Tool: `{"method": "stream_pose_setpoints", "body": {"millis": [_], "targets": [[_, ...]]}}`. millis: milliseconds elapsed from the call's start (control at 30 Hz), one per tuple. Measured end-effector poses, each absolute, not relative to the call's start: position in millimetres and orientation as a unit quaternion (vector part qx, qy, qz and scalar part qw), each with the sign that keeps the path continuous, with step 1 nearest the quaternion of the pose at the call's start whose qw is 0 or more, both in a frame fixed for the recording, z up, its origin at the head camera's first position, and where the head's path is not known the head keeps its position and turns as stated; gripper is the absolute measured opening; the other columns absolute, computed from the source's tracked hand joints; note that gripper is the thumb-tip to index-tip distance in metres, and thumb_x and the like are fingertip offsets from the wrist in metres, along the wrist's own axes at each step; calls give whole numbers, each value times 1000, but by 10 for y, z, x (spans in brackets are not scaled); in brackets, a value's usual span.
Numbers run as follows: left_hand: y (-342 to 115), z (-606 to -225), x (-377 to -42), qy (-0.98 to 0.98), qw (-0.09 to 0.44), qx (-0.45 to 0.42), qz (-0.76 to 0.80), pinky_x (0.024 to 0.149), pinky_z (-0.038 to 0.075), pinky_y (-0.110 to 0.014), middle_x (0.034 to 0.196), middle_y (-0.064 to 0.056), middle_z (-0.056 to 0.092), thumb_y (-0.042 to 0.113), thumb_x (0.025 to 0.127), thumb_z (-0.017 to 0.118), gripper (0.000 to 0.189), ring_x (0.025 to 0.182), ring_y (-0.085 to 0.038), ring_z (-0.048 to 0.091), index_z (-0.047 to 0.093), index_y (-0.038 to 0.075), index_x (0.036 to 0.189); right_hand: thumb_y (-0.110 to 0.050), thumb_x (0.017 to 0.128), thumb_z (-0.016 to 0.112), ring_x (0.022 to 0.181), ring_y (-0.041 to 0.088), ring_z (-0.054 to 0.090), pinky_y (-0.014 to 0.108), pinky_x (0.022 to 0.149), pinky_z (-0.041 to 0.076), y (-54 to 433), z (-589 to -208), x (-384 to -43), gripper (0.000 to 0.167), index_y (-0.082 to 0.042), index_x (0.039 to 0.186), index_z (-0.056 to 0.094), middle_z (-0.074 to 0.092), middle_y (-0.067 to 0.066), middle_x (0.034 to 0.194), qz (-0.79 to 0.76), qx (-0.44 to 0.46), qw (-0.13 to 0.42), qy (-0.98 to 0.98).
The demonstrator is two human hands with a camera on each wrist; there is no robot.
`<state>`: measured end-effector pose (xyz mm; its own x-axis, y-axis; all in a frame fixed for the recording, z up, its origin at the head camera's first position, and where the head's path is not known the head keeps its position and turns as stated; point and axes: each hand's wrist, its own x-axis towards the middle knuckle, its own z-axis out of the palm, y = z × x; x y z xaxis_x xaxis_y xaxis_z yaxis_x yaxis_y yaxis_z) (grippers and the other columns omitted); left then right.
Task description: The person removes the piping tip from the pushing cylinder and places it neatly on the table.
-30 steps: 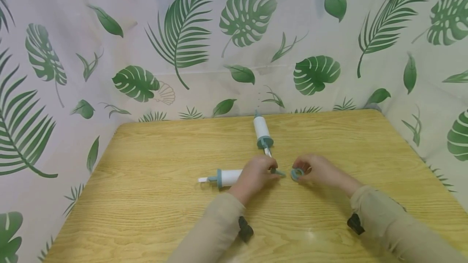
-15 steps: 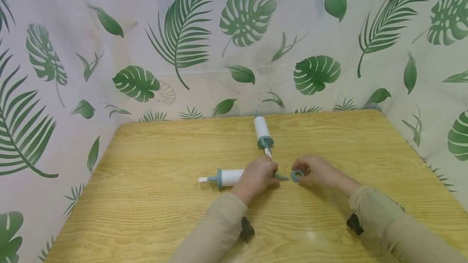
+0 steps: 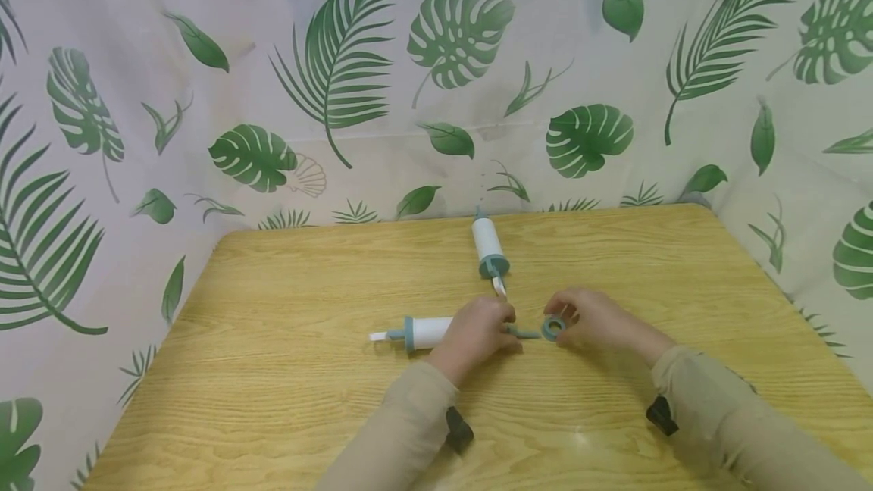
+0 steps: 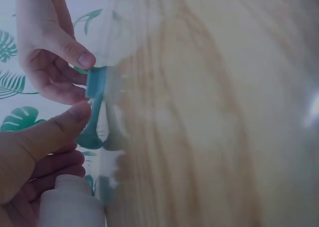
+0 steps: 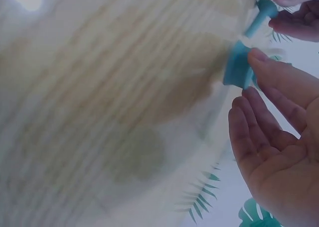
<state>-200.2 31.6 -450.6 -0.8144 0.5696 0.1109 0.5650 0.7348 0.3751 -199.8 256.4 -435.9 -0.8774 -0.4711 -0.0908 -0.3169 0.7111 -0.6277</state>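
Note:
My left hand [image 3: 476,330] pinches a narrow teal nozzle [image 4: 92,122] by its flared end, with thumb and fingers. The nozzle's thin tip points right, close to a teal ring [image 3: 553,328] that my right hand [image 3: 595,318] pinches between thumb and fingertips. In the left wrist view, tip and ring overlap. Under my left hand lies a white syringe-like barrel [image 3: 430,333] with a teal collar and a white-tipped plunger to the left; its narrower open neck [image 4: 73,183] shows in the left wrist view.
A second white syringe-like barrel [image 3: 487,239], fitted with a teal collar and nozzle, lies farther back on the wood-grain table [image 3: 273,400]. A leaf-patterned curtain [image 3: 375,97] rises behind the table's far edge and along both sides.
My left hand has shifted slightly right and down, so the nozzle's tip sits nearer the ring. My right hand stays almost in place, with the ring's opening turned a little.

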Motion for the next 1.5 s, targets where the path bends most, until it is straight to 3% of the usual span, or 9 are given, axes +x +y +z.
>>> {"method": "stream_pose_setpoints", "body": {"millis": [167, 400, 533, 1033, 1500], "targets": [[237, -4453, -1980, 919, 29, 275, 280, 78, 50, -22, 103, 0, 68, 34, 77, 79, 38, 92, -12, 62, 70, 9, 105, -10, 77, 79, 96, 29, 59, 42, 80, 52, 2577, -4296, -2031, 39, 0, 111, 63, 64, 12, 107, -309, -216, 110, 919], [194, -4354, -2037, 902, -9, 229, 366, 82, 49, -26, 112, -8, 62, 31, 79, 78, 48, 100, -19, 58, 63, 5, 116, -11, 82, 75, 100, 37, 59, 43, 81, 53, 2539, -4179, -2128, 39, 4, 115, 60, 62, 21, 113, -329, -232, 92, 911], [198, -4335, -2090, 896, -13, 193, 399, 85, 49, -30, 119, -12, 57, 29, 79, 79, 56, 106, -25, 56, 57, 1, 123, -16, 89, 69, 101, 35, 59, 44, 81, 52, 2451, -4149, -2233, 38, 4, 119, 58, 61, 20, 116, -337, -221, 79, 912], [265, -4297, -2439, 854, 23, 61, 517, 93, 46, -43, 133, -19, 48, 30, 79, 79, 73, 119, -33, 49, 46, 1, 137, -28, 101, 47, 122, 42, 45, 47, 97, 44, 1947, -4064, -2974, 53, 6, 140, 36, 39, 27, 139, -497, -51, 133, 856], [384, -4304, -2613, 859, 56, 23, 508, 96, 45, -38, 138, -17, 47, 28, 80, 79, 82, 120, -29, 50, 36, 3, 145, -25, 103, 40, 130, 44, 36, 49, 102, 39, 1730, -4187, -3334, 54, 6, 145, 27, 27, 28, 148, -541, 23, 147, 828]]}}
